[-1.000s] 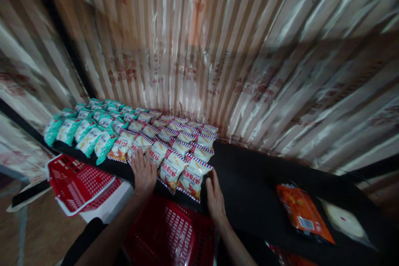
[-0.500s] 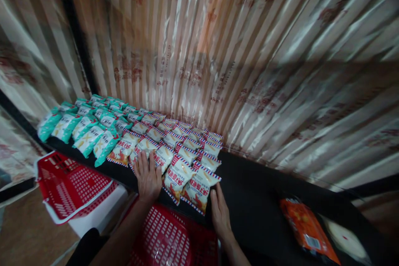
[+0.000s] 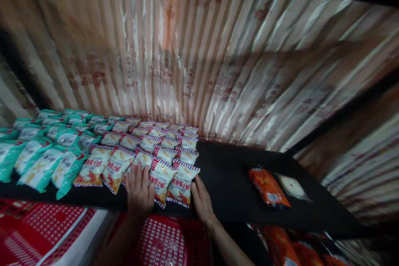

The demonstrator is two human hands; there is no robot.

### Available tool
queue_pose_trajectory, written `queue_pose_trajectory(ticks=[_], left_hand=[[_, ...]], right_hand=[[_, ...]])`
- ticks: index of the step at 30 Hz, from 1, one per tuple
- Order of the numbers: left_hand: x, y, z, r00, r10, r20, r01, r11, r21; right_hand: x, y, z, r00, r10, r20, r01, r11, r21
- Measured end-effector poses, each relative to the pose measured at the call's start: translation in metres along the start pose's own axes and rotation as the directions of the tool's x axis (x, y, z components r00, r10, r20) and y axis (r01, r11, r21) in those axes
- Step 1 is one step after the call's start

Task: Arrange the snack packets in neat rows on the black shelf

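Rows of white snack bags with red and blue striped edges [image 3: 162, 177] lie on a black shelf [image 3: 224, 183]. My left hand [image 3: 139, 189] rests flat against the front of one bag in the front row, fingers stretched out and covering most of it. At the right end of that row, my right hand [image 3: 202, 199] touches the side of the last white snack bag [image 3: 183, 182], its fingers extended along the edge. Left of the white bags stand several teal snack bags [image 3: 43, 162], also in rows.
Farther right on the shelf lie an orange packet [image 3: 268, 187] and a flat white packet [image 3: 293, 186]. Red plastic baskets [image 3: 162, 237] sit below the shelf's front edge. More orange packets [image 3: 289, 247] show lower right. Striped plastic sheeting [image 3: 193, 50] hangs behind.
The view has swung right and closer. My left hand has shifted from the second white bag to the third along the front row; my right hand stays at the end bag.
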State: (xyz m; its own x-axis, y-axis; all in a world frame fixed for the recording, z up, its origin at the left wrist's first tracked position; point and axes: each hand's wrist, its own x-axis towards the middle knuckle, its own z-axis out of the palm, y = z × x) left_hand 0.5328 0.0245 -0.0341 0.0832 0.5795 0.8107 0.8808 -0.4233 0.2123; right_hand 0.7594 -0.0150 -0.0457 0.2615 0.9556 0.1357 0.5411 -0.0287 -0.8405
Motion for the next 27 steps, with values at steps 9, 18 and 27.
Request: queue_pose_trajectory(ticks=[9,18,27], left_hand=[[-0.046,0.072,0.009,0.917,0.364,0.163,-0.294,0.894,-0.339],[-0.065,0.09,0.012,0.94,0.278,0.196,-0.223,0.939,-0.262],[-0.088,0.137,-0.001,0.94,0.309,0.142,-0.26,0.922,-0.286]], right_hand=[[-0.004,-0.016,-0.003,0.985,-0.171,0.009,0.17,0.974,-0.148],[-0.011,-0.017,-0.005,0.992,-0.125,0.013,0.126,0.99,-0.061],[-0.018,-0.013,-0.073,0.981,-0.188,-0.049,0.188,0.982,0.012]])
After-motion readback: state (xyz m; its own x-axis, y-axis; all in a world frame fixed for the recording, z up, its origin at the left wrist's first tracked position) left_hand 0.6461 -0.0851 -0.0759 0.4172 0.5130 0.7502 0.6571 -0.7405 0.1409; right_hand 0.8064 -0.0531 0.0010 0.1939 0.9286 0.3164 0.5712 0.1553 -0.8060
